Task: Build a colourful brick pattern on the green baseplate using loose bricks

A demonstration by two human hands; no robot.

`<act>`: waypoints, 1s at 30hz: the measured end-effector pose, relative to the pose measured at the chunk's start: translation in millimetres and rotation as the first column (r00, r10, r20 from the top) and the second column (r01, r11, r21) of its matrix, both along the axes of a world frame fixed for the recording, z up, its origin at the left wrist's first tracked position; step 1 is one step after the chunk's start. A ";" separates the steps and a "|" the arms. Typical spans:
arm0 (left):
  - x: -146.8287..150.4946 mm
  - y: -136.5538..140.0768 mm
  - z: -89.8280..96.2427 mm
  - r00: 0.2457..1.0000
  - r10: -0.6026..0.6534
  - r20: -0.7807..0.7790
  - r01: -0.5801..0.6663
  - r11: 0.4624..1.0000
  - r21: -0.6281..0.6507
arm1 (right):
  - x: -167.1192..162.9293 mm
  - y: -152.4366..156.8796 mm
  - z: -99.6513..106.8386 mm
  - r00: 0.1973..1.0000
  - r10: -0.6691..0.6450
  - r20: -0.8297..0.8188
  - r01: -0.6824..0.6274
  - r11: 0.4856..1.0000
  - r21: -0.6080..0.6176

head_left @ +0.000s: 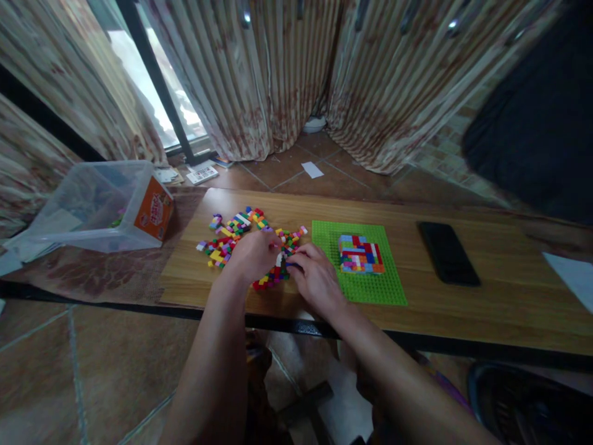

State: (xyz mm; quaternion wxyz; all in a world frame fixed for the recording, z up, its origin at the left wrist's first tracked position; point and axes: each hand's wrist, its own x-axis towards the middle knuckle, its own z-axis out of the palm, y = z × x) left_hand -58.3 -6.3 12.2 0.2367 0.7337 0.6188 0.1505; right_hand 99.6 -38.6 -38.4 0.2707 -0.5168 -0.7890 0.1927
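A loose pile of small colourful toy building bricks (220, 250) is spread on the wooden table. My left hand (254, 254) reaches over the pile with its fingers curled together; what they hold, if anything, is hidden. At the pile's right side my right hand (317, 275) has thumb and fingers pinched, with a bit of a blue brick (292, 265) showing at the tips. Just right of that hand lies a green baseplate (391, 281). On it stands a low, multicoloured block of joined bricks (361, 254), roughly square, in red, blue, white and orange.
A black phone (448, 253) lies on the table (519, 296) right of the baseplate, and white paper (572, 278) at the far right. A clear plastic bin (92, 204) with an orange label stands left of the table. Pleated curtains (250, 80) hang behind.
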 end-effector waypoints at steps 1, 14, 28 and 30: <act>-0.1 0.6 0.7 1.000 -0.008 0.031 0.007 1.000 0.022 | 4.3 0.4 4.4 0.999 -0.011 -0.043 0.011 1.000 -0.001; 51.5 -7.7 -10.8 0.911 -0.283 0.301 0.274 0.959 0.075 | 116.8 9.9 25.5 0.994 -0.097 -0.055 0.091 0.991 -0.098; 102.5 -16.9 -24.1 0.960 -0.264 0.096 0.269 0.962 -0.053 | 112.3 9.2 22.0 0.974 -0.171 0.148 0.175 0.984 -0.012; 103.5 -16.1 -24.1 0.962 -0.259 0.090 0.264 0.963 -0.055 | 113.0 9.2 23.1 0.972 -0.180 0.153 0.185 0.982 -0.020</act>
